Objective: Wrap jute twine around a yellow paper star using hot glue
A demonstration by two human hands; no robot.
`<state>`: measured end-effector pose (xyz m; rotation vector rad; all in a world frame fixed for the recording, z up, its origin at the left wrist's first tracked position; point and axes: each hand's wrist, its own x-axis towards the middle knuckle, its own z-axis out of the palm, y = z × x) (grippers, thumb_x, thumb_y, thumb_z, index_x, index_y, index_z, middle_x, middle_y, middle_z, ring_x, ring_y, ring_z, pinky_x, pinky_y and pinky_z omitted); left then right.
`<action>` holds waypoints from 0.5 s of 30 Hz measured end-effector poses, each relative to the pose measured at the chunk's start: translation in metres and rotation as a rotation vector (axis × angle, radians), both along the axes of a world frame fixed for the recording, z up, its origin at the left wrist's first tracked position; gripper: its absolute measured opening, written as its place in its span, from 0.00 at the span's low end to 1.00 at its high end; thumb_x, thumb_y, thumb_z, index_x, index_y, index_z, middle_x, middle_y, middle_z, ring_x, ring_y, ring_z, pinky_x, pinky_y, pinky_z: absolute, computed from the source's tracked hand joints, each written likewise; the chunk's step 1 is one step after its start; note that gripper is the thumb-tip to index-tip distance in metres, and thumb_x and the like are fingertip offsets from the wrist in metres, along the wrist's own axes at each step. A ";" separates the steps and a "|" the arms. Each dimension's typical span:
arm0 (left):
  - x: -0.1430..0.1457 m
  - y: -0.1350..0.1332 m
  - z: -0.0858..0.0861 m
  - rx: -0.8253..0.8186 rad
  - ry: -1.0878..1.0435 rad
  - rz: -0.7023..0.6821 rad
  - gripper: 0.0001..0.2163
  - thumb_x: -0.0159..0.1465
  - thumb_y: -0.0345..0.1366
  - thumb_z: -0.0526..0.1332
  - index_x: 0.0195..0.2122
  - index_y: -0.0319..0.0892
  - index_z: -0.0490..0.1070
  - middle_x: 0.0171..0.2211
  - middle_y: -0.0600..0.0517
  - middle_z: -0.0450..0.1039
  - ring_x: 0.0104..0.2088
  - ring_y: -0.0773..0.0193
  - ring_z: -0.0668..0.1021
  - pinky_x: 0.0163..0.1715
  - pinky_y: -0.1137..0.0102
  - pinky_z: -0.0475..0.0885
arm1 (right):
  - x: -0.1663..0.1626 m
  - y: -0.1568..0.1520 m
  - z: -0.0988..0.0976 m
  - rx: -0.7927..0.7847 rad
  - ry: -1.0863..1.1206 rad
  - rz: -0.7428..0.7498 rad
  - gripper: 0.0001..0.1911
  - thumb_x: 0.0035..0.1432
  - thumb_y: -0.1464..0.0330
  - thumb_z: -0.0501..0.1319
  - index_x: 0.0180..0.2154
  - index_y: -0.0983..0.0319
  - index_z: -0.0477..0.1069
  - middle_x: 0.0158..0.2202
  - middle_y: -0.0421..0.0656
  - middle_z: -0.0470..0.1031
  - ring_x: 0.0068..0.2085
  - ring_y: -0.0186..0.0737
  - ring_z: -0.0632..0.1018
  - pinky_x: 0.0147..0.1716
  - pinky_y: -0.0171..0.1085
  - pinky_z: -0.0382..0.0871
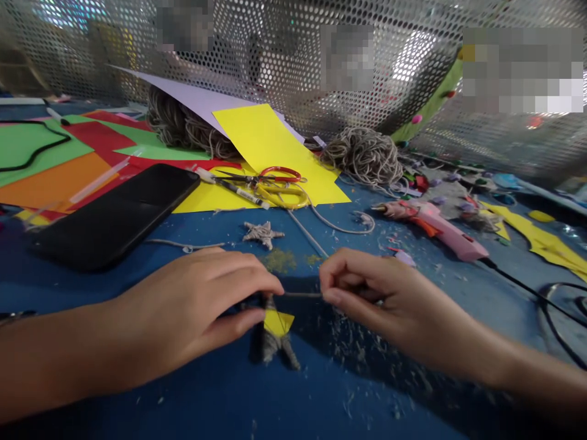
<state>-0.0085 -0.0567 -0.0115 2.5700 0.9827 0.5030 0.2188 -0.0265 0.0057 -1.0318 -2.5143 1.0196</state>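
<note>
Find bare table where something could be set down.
Barest: the blue table nearer than the left hand, gripping a yellow star, and the right hand, pinching twine; only fibre crumbs. Smaller patch between right hand and glue gun. Crowded behind: phone, paper sheets, scissors, twine balls.

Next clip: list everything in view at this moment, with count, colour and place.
half-wrapped star: one, yellow with grey twine, front centre
twine strand: one, grey, stretched between the hands
finished star: one, grey, behind the hands
phone: one, black, left
scissors: count unclear, red and yellow handles, on the yellow sheet
yellow sheet: one, yellow, back centre
paper sheets: several, green, red, orange, back left
twine balls: two, grey, either side of the yellow sheet
glue gun: one, pink, right
table: one, blue, strewn with scraps
left hand: grip pinches the half-wrapped star
right hand: grip pinches the twine strand
</note>
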 end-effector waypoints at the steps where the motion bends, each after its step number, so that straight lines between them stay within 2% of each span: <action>1: -0.001 0.000 0.000 0.018 0.021 -0.012 0.09 0.62 0.33 0.50 0.43 0.44 0.63 0.39 0.52 0.71 0.38 0.63 0.73 0.39 0.69 0.64 | 0.001 0.000 -0.001 -0.016 -0.010 0.005 0.08 0.59 0.65 0.49 0.30 0.61 0.59 0.20 0.34 0.60 0.20 0.25 0.59 0.17 0.24 0.54; 6: -0.002 0.002 -0.002 0.094 0.054 -0.073 0.12 0.62 0.33 0.51 0.47 0.44 0.64 0.40 0.51 0.72 0.39 0.62 0.74 0.40 0.69 0.65 | 0.002 0.001 -0.005 -0.042 0.000 0.059 0.06 0.57 0.68 0.51 0.30 0.62 0.64 0.20 0.34 0.63 0.20 0.23 0.61 0.17 0.23 0.55; 11: -0.002 0.002 -0.004 0.125 0.036 -0.104 0.15 0.60 0.32 0.53 0.49 0.45 0.64 0.41 0.51 0.73 0.39 0.61 0.74 0.41 0.68 0.66 | 0.000 0.002 -0.007 0.023 0.033 0.063 0.05 0.53 0.68 0.57 0.28 0.62 0.69 0.22 0.34 0.68 0.19 0.21 0.64 0.18 0.21 0.56; 15: -0.001 0.003 -0.005 0.120 0.053 -0.103 0.15 0.60 0.32 0.52 0.48 0.46 0.65 0.40 0.51 0.73 0.39 0.61 0.74 0.41 0.68 0.66 | 0.000 0.002 -0.009 0.097 0.020 0.122 0.04 0.52 0.68 0.59 0.30 0.62 0.70 0.24 0.36 0.71 0.24 0.23 0.69 0.22 0.23 0.60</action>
